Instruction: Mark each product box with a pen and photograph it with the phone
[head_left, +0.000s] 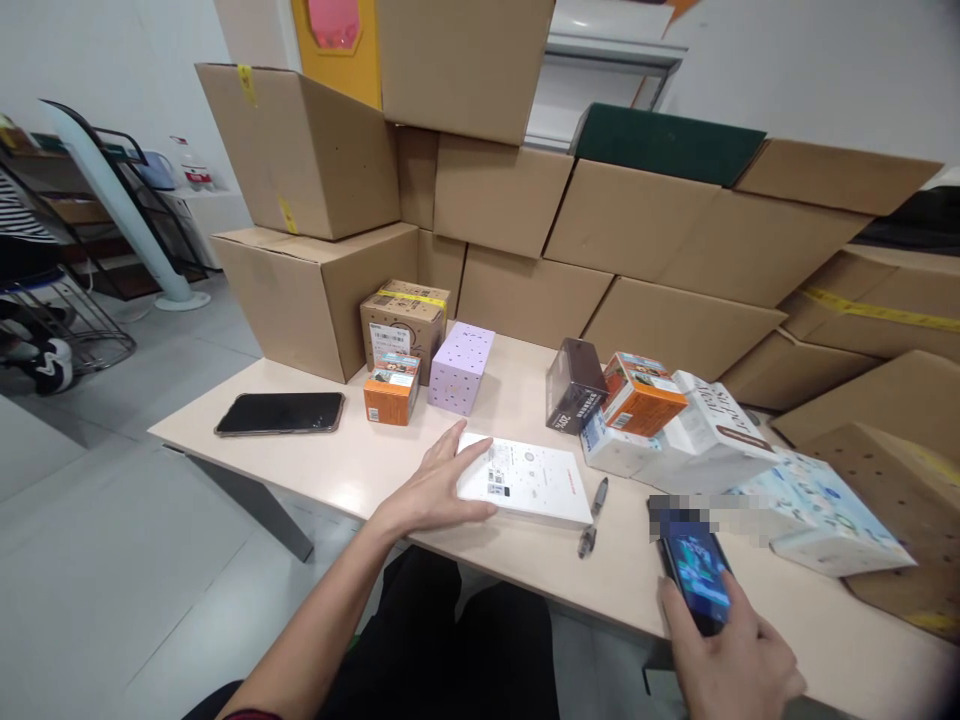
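My left hand lies at the left end of a flat white box, fingers spread and touching it, with the thumb along its front edge. Labels and small print show on the box's top. My right hand is closed around a black phone with a lit screen, low over the table's right front part. Between the white box and the phone lies a grey pen. Left of and behind the white box stand a small orange box and a lilac patterned box.
A dark phone lies on the table at left. At right are a dark brown box, another orange box, white boxes and a blue-white pack. Large cartons wall the back.
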